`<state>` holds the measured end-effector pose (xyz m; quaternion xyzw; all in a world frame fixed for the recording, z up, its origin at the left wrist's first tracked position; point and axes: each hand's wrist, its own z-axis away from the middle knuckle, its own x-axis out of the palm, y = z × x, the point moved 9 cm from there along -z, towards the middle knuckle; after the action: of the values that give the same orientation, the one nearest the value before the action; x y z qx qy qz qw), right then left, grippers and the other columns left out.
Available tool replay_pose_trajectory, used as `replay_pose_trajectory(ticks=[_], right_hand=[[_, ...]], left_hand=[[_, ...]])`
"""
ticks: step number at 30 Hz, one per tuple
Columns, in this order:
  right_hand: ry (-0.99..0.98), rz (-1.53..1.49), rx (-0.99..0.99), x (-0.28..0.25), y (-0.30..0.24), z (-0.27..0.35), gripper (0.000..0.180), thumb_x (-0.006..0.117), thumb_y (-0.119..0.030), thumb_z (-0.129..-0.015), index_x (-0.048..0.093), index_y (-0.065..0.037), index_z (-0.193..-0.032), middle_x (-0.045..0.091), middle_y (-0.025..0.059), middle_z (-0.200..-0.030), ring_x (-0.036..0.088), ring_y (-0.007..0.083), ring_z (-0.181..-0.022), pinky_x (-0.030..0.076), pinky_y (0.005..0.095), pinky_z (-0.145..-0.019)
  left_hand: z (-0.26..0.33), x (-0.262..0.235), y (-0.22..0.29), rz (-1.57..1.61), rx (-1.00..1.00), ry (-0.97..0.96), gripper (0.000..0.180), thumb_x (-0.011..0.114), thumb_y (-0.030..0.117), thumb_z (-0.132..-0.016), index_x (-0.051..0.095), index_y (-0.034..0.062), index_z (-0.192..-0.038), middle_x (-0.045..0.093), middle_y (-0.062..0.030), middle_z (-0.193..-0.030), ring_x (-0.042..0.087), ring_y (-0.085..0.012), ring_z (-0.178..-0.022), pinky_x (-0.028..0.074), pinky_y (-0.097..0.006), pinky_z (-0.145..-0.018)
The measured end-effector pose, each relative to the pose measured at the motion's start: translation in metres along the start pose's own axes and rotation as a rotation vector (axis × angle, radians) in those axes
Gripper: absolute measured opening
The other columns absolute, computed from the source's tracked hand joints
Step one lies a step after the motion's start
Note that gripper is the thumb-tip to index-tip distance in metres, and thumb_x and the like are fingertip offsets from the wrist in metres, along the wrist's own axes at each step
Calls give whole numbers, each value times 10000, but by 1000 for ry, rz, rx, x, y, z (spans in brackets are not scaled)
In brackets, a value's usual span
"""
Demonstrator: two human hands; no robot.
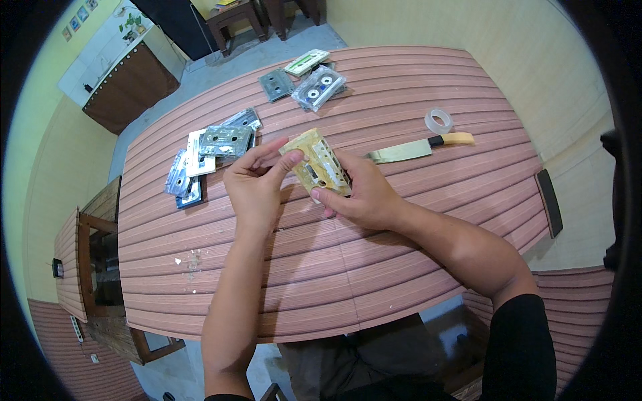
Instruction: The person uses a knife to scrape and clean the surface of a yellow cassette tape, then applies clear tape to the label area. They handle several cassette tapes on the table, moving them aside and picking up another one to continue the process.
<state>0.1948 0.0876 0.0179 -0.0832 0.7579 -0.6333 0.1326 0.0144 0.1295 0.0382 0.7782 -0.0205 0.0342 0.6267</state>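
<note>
A yellowed cassette tape (311, 160) with whitish patches on its face is held up over the middle of the table. My left hand (257, 180) pinches its upper left side, the thumb lying on the face. My right hand (361, 194) grips the lower right edge, thumb in front and fingers behind, where they are partly hidden. To the left lies a loose pile of cassettes, among them a clear grey cassette (226, 141) and a white cassette (199, 154). A knife (404, 152) with a wide blade rests on the table beyond my right hand.
A roll of clear tape (439, 121) lies near the knife. More cassettes, including a clear cassette (318, 88) and a green-and-white cassette (307, 62), sit at the far side. Small white scraps (192, 262) are scattered at the table's near left. A dark flat object (549, 203) is by the right edge.
</note>
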Motion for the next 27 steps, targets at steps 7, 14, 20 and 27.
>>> replay_pose_trajectory(ticks=[7,14,20,27], right_hand=[[24,-32,35,-1,1,1,391,756,-185,-1119,632,79,-1380,811,184,-1063,835,206,-761,674,344,-622],[67,-83,46,-2,4,0,356,734,-189,-1140,664,41,-1403,799,136,-995,812,169,-730,653,330,-635],[-14,87,-81,3,-6,0,392,779,-117,-1093,676,37,-1438,782,99,-1020,789,138,-769,661,303,-670],[-36,58,-41,3,-7,2,430,793,-87,-1089,660,58,-1472,795,100,-1049,775,110,-780,648,261,-667]], left_hand=[[-8,-11,-16,82,-64,7,266,898,104,-1046,850,-39,-1265,874,-110,-1063,806,-150,-931,669,-302,-878],[1,10,20,-222,343,-15,467,963,179,-985,791,-48,-1355,844,-103,-1137,797,-183,-1003,650,-345,-977],[9,25,20,-292,268,-200,637,1037,134,-872,762,-7,-1429,825,-76,-1191,781,-151,-1063,636,-313,-968],[0,7,1,-38,81,-94,291,915,162,-1043,845,-12,-1265,839,-53,-1038,756,-97,-898,614,-278,-801]])
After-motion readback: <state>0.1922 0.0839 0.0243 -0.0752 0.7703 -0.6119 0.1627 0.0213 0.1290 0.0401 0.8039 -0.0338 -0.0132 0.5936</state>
